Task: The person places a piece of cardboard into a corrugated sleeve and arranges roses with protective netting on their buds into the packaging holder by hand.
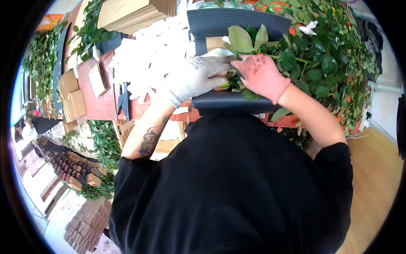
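Observation:
In the middle of the worktop my left hand [196,78], in a pale grey-white glove, is closed with its fingers curled. A small bright green piece [223,86] shows under its fingertips, and a white mesh-like piece [218,52] lies just beyond them. What the fingers hold is mostly hidden. Close beside it, my right hand [262,77] in a pink glove is closed on a leafy stem [292,58]. Broad green leaves [241,39] stick up past its knuckles. Beneath both hands lies a black holder [237,103] with a ribbed black back panel [237,22].
A heap of cut leafy stems [325,63] covers the right side. White paper pieces [144,55] are piled at left, near black-handled scissors [124,101]. Stacked cardboard sheets [135,15] stand behind. A folded carton [71,95] sits on the red table [99,108].

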{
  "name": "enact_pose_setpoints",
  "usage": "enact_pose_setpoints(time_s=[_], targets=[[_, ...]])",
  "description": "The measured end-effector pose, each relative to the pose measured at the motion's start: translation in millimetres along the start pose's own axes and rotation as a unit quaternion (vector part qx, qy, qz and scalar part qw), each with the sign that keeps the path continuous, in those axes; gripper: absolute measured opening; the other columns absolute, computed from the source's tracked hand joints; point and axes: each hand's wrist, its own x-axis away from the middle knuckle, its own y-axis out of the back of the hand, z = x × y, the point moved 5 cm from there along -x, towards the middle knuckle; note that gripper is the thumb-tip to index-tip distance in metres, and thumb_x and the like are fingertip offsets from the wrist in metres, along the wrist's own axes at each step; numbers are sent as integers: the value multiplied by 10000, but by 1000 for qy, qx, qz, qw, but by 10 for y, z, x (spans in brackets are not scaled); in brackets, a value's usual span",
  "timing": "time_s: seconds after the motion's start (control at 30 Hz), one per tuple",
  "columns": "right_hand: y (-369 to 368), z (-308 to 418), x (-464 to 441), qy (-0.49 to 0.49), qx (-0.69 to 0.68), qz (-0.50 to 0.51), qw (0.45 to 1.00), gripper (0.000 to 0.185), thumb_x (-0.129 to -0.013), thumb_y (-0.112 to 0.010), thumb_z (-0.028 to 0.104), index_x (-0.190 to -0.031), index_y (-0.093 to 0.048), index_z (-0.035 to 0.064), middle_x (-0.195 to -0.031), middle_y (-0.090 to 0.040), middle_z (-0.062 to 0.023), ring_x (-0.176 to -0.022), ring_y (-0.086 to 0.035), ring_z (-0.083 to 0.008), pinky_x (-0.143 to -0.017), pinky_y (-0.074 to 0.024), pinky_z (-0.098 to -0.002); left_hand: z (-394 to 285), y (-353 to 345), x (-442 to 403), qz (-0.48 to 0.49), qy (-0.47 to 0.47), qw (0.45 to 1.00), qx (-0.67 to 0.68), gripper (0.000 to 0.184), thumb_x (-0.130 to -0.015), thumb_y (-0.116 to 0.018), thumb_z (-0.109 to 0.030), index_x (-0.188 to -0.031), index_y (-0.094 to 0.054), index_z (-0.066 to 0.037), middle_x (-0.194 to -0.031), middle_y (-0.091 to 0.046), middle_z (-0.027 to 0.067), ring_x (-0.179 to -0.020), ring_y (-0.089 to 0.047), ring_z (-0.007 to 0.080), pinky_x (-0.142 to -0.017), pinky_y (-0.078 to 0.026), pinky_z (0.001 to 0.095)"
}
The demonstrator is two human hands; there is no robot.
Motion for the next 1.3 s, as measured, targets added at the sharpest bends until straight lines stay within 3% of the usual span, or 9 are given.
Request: enact_pose_setpoints(time_s=[0.07, 0.1, 0.33, 0.47, 0.53, 0.6, 0.87, 1.07, 1.3], targets=[[157, 68, 73, 41, 30, -103, 993, 191, -798, -510, 110, -980, -566, 107, -874, -632, -97, -778, -640, -259, -640, -504, -369, 148, -158, -13, 21, 0, 1000, 9, 307, -793, -648, -172, -1072, -651, -46, -1097, -639, 128, -943, -633, 294, -824, -497, 338], [347, 135, -5, 11, 41, 23, 999, 139, -797, -508, 120, -930, -544, 105, -851, -621, -117, -722, -643, -257, -612, -504, -355, 212, -187, 12, 22, 16, 999, 33, 314, -799, -644, -182, -1080, -647, -44, -1110, -632, 132, -949, -631, 294, -829, -494, 339], [151, 121, -98, 139, -6, 137, 981, 189, -770, -602, 230, -907, -580, 101, -928, -628, -112, -817, -639, -262, -670, -505, -371, -54, 15, 50, -28, 32, 997, 64, 349, -808, -644, -218, -1107, -629, -39, -1112, -620, 153, -948, -628, 298, -815, -489, 348], [212, 21, -70, 53, -119, 120, 984, 305, -770, -632, 273, -1029, -601, 115, -962, -625, -102, -882, -620, -278, -770, -489, -388, -167, 34, 167, 98, 93, 991, -7, 286, -841, -555, -320, -900, -651, -57, -999, -627, 128, -815, -630, 309, -747, -498, 406], [527, -116, 33, -40, -56, -142, 988, 357, -749, -659, 268, -1064, -598, 112, -968, -624, -113, -875, -620, -281, -768, -490, -382, -114, -46, 225, 65, 97, 992, -38, 324, -875, -507, -370, -875, -650, -80, -990, -632, 124, -806, -637, 296, -738, -500, 412], [697, -265, -27, -103, -126, -83, 983, 374, -687, -703, 109, -1049, -620, 65, -988, -642, -113, -862, -632, -299, -778, -507, -358, -96, -90, 264, 34, 76, 995, -48, 324, -886, -496, -375, -901, -661, -96, -958, -643, 111, -820, -641, 284, -740, -504, 406], [387, -282, -105, -156, 36, 101, 982, 498, -728, -662, 210, -1190, -515, 97, -970, -628, -117, -889, -623, -286, -765, -495, -373, -117, -139, 250, -15, 46, 997, -58, 323, -889, -482, -375, -924, -667, -113, -832, -656, 94, -810, -643, 271, -716, -510, 407], [962, -424, 108, -190, -271, -93, 939, 441, -690, -681, 44, -1122, -596, 71, -922, -666, -94, -795, -650, -157, -753, -501, -277, -92, -135, 283, 0, 63, 995, -83, 328, -881, -482, -377, -896, -661, -103, -804, -653, 96, -793, -644, 267, -681, -511, 408], [1163, -533, 232, -166, -169, -231, 943, 471, -672, -698, 40, -1130, -595, 81, -874, -659, -113, -772, -664, -206, -719, -518, -297, -165, -121, 220, 12, 64, 994, -84, 302, -869, -521, -365, -932, -669, -109, -812, -653, 114, -800, -644, 260, -697, -509, 398]])
